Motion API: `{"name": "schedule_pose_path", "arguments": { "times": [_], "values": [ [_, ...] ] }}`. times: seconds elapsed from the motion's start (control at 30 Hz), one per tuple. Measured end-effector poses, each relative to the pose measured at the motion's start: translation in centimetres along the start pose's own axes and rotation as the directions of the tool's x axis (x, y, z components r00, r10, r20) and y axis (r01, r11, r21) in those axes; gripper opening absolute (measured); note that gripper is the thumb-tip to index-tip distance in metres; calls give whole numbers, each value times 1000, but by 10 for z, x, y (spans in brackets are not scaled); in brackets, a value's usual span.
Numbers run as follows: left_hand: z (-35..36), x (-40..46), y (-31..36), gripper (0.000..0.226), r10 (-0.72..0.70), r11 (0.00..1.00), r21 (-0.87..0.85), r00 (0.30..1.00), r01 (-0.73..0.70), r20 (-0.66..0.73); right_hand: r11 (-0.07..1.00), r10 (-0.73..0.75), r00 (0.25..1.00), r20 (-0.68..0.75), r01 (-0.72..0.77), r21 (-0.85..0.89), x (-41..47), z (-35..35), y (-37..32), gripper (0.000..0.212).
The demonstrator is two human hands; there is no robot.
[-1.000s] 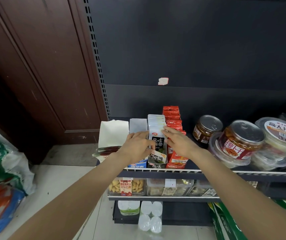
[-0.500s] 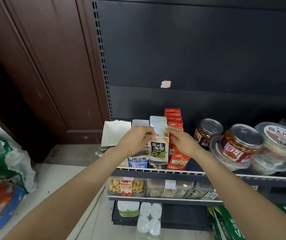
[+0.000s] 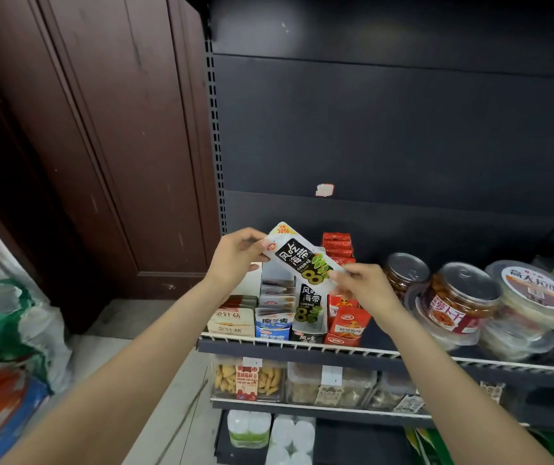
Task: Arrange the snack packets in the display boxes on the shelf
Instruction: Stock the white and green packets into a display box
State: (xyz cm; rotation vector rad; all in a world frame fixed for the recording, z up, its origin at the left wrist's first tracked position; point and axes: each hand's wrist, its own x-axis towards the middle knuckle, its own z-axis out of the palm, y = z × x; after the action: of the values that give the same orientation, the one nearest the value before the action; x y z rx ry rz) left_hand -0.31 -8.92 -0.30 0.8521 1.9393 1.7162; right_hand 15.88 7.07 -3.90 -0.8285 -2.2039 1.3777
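The black-and-white seaweed packet [image 3: 299,258] has come up out of its display box [image 3: 309,330], now tilted. The left hand [image 3: 235,260] pinches its top and the right hand [image 3: 366,286] its bottom corner, I think. Looks like a re-seat.

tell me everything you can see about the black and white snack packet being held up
The snack packet is a flat, glossy pouch, white at the edges with a black panel of white characters, green leaf art, a large 8 and an orange 30% tag at its top corner. It is tilted, top corner up-left, lifted above the display boxes. The left hand pinches its upper end and the right hand its lower end.
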Motion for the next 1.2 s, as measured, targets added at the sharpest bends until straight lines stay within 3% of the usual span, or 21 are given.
{"name": "schedule_pose_path", "arguments": {
  "times": [0.1,0.27,0.33,0.5,0.6,0.73,0.93,1.0,1.2],
  "values": [
    [-5,-1,-3,9,-76,997,-2,997,76,3,984,29,999,-27,-24,179,-6,-2,-6,13],
    [-5,-9,-3,17,-221,939,-245,969,242,111,952,89,988,-123,-48,302,-11,-3,-6,16],
    [-5,-12,-6,13,-192,966,-149,972,212,137,971,57,985,-164,-16,237,-14,-6,-2,15],
    [-4,-21,-9,43,-96,995,-4,988,98,118,966,56,985,-161,-12,259,-20,-11,-3,53],
    [-6,-25,-11,45,5,1000,30,994,-9,112,979,-33,989,-146,62,195,-27,-13,-3,56],
    [-4,-29,-14,46,56,998,20,991,-59,119,976,-42,989,-142,71,207,-31,-14,2,60],
    [-4,-24,-11,44,92,991,78,982,-106,163,966,-16,986,-166,58,252,-25,-14,4,58],
    [-3,-22,-10,45,131,975,156,976,-158,172,968,1,986,-169,41,246,-21,-15,5,48],
    [2,-14,-3,12,324,860,401,945,-315,48,988,107,988,-110,-94,119,-6,-14,10,26]
  ]
}}
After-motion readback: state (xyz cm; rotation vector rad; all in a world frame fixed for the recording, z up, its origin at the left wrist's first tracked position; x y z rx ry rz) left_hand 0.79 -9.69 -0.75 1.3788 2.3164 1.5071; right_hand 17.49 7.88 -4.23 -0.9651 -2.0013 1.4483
